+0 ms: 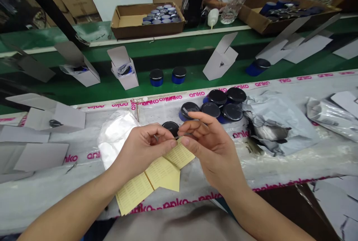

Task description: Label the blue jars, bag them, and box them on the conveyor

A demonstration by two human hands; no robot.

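My left hand (pixel 145 147) is closed in a pinch on a strip of yellow label sheets (pixel 156 174) that hangs down toward me. My right hand (pixel 207 140) meets it from the right, its thumb and forefinger pinched at the top edge of the same strip. Just behind my fingers stands one blue jar with a black lid (pixel 170 127). A cluster of several more black-lidded blue jars (pixel 220 105) sits behind my right hand.
A white plastic bag (pixel 114 136) lies left of my hands; crumpled grey bags (pixel 274 118) lie to the right. Flat grey cartons (pixel 36 155) are stacked far left. On the green conveyor (pixel 192 77) stand open cartons and two jars (pixel 167 77). A brown box of jars (pixel 148 21) sits behind.
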